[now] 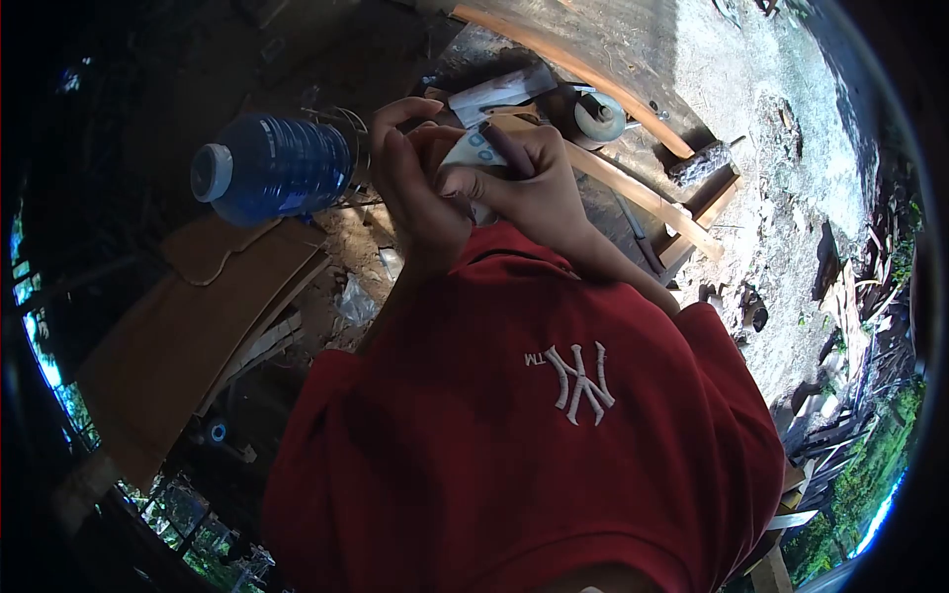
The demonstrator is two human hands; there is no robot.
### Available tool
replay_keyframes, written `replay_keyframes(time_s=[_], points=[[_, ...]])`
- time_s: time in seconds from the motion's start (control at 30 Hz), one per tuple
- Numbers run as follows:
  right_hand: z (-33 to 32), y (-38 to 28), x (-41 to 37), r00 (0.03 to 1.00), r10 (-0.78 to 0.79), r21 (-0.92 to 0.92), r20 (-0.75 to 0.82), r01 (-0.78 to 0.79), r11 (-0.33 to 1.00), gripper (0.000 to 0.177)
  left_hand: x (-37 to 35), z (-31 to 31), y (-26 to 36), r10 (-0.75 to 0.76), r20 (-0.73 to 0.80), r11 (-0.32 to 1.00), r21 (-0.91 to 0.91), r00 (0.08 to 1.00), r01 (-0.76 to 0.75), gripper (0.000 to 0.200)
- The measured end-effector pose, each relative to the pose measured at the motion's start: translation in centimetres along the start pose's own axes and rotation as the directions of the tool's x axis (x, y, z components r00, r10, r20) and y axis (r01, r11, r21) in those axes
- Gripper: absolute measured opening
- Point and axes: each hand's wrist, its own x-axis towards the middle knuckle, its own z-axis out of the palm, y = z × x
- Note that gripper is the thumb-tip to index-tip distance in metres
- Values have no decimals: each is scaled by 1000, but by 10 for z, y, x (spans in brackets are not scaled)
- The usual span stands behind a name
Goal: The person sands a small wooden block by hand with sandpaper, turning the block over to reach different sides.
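Observation:
My left hand point(420, 193) is raised in front of my chest, its fingers curled around a white piece with blue printed marks point(476, 148). Facing it, my right hand point(542, 193) is closed, with its thumb pressed along the lower edge of the same white piece. A short purplish-brown stick point(509, 151) juts out of my right hand, slanting across the white piece. My fingers hide the lower part of what lies between the palms.
A large blue plastic bottle point(272, 166) lies left of my hands, above a brown sheet point(203, 296). Wooden strips point(647, 198) and a round whitish container point(600, 119) sit to the right. Clear plastic wrapping point(502, 91) lies beyond my hands, and a crumpled plastic bag point(356, 301) is on the ground.

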Motion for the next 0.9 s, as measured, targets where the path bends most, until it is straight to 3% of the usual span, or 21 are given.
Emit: replay_keyframes(time_s=[0.07, 0.17, 0.27, 0.37, 0.47, 0.5, 0.6, 0.63, 0.73, 0.83, 0.9], points=[[-2, -2, 0, 998, -62, -100, 33, 65, 993, 15, -1, 0, -2, 106, -18, 989, 101, 994, -104, 37], [-4, 2, 1, 985, 170, -26, -28, -171, 985, 16, -3, -4, -10, 42, 29, 999, 21, 999, -42, 37], [-6, 11, 4, 991, 131, 206, -22, -124, 971, 18, -5, -11, -8, -168, 125, 984, -46, 978, 175, 37], [-12, 30, 0, 927, 375, 478, 26, -341, 809, 19, -8, -9, 0, -187, 159, 981, -20, 969, 193, 36], [-2, 24, -10, 984, 172, 321, -40, -151, 935, 19, -6, -3, 2, -120, 9, 992, -43, 993, 121, 36], [10, 1, -11, 986, 158, 288, -60, -134, 948, 21, -7, -4, 5, -88, 30, 996, -14, 996, 89, 37], [3, 11, -11, 997, -76, -93, -36, 72, 993, 24, -9, -1, 10, 22, 63, 999, 38, 998, -24, 38], [3, 9, -13, 998, -5, -85, -64, 0, 996, 24, -9, -2, 12, -11, 74, 997, 72, 997, 6, 39], [4, -3, -13, 978, 168, 46, -121, -163, 986, 24, -11, -4, 6, -54, 118, 994, 101, 991, 42, 40], [-1, 8, -8, 982, 152, 266, -112, -118, 957, 23, -10, -6, -1, -236, 149, 971, 64, 960, 229, 40], [0, 10, -6, 912, 373, 509, -168, -244, 826, 22, -9, 0, -5, -264, 123, 964, 9, 957, 265, 40]])
